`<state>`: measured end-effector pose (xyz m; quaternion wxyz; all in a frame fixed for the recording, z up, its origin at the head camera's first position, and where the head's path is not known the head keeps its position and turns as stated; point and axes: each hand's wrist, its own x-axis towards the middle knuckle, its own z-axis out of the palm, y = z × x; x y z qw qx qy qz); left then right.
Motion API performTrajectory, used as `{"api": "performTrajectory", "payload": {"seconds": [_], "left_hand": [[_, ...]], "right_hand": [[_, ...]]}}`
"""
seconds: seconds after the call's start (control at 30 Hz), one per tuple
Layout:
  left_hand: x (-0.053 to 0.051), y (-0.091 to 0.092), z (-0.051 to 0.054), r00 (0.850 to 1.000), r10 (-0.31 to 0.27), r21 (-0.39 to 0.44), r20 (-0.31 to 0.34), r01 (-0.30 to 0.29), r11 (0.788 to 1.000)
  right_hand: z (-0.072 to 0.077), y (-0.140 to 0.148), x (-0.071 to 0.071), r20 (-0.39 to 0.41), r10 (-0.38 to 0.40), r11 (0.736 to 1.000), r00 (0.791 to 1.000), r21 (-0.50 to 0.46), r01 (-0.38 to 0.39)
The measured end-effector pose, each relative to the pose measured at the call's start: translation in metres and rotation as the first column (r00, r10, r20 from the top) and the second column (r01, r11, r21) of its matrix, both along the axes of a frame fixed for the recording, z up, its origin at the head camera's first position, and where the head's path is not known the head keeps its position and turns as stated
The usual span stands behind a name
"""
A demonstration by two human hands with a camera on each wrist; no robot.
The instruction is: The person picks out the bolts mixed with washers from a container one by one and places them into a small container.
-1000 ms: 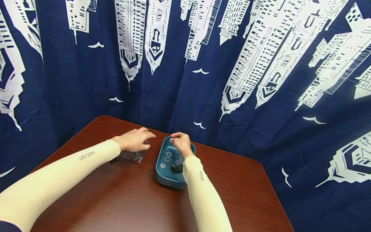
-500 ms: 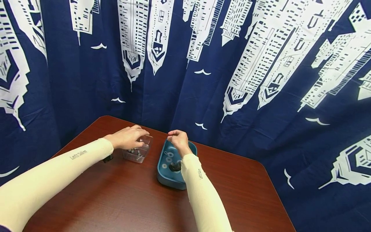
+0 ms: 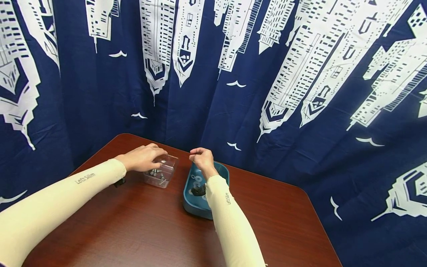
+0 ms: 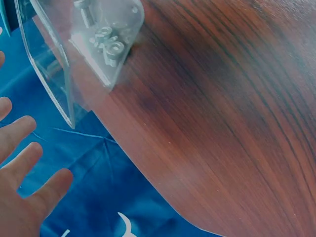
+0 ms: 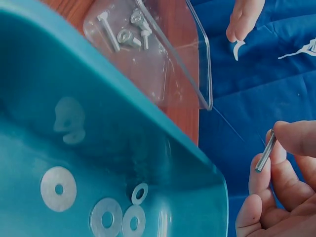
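My left hand point(image 3: 141, 157) hovers by a clear plastic box point(image 3: 173, 163) on the table, fingers spread and holding nothing. In the left wrist view the fingers of the left hand point(image 4: 24, 192) stand apart from the box wall. Several silvery bolts point(image 5: 111, 32), some with rings or nuts on them, lie in the box. Above the far end of a blue tray point(image 3: 197, 213), my right hand point(image 5: 291, 192) pinches a bolt point(image 5: 266, 153) between thumb and fingers. Its threaded end shows; the other end is hidden. Flat washers point(image 5: 58, 189) lie on the tray's floor.
A black perforated piece point(image 3: 199, 190) lies in the blue tray, partly behind the right forearm. The brown wooden table point(image 3: 146, 222) has rounded corners. A navy curtain point(image 3: 186, 122) with white buildings hangs just behind its back edge.
My left hand has drawn left from over the clear box, so more of the box and its bolts shows. My right hand has shifted slightly left and up.
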<state>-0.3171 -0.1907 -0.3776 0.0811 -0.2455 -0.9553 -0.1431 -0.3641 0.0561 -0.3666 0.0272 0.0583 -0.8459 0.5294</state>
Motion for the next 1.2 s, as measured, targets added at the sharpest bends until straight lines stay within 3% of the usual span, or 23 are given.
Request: {"api": "performTrajectory", "payload": {"seconds": [0.37, 0.73, 1.2], "left_hand": [[0.004, -0.008, -0.003, 1.0, 0.019, -0.003, 0.008, -0.019, 1.0], [0.007, -0.017, -0.009, 0.999, 0.029, -0.006, -0.018, -0.03, 1.0], [0.008, -0.014, -0.013, 0.998, 0.051, 0.002, 0.031, -0.052, 0.999]], "right_hand": [[-0.002, -0.015, 0.003, -0.014, 0.038, 0.998, 0.999, -0.04, -0.039], [-0.005, -0.035, 0.006, -0.018, 0.079, 0.997, 0.997, -0.014, -0.079], [-0.01, -0.045, 0.008, -0.006, 0.088, 0.996, 0.996, -0.012, -0.088]]}}
